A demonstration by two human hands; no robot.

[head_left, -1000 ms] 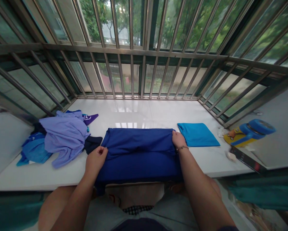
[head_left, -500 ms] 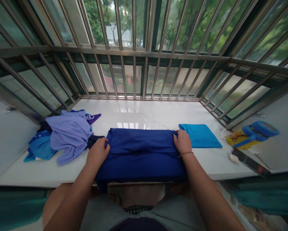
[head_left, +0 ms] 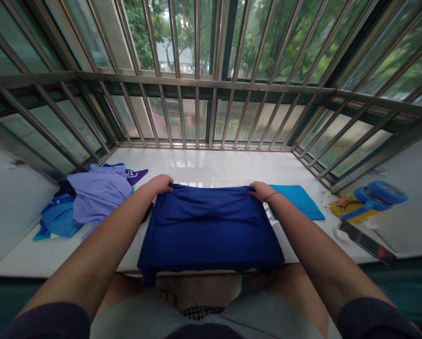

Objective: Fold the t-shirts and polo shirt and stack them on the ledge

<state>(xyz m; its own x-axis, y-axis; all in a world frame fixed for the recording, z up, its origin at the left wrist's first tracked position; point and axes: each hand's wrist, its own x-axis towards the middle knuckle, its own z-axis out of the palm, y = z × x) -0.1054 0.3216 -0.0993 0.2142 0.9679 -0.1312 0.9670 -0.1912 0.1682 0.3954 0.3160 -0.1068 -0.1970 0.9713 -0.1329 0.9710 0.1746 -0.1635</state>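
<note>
A dark blue garment (head_left: 211,230) lies folded on the white sill (head_left: 211,165) in front of me, its near edge hanging over the sill's front. My left hand (head_left: 161,184) grips its far left corner, fingers closed on the cloth. At the far right corner my right hand (head_left: 261,190), with a thin bracelet at the wrist, is closed on the fabric too. Both arms reach out over the garment's sides.
A heap of lilac and blue clothes (head_left: 91,195) lies at the left. A folded turquoise cloth (head_left: 300,201) rests to the right of the garment. Further right are a blue and yellow toy-like object (head_left: 368,200) and a dark flat box (head_left: 368,242). Metal window bars (head_left: 211,84) enclose the sill.
Both hands have moved from the garment's near side edges to its far corners, carrying the cloth away from me. The garment now reaches further back on the sill.
</note>
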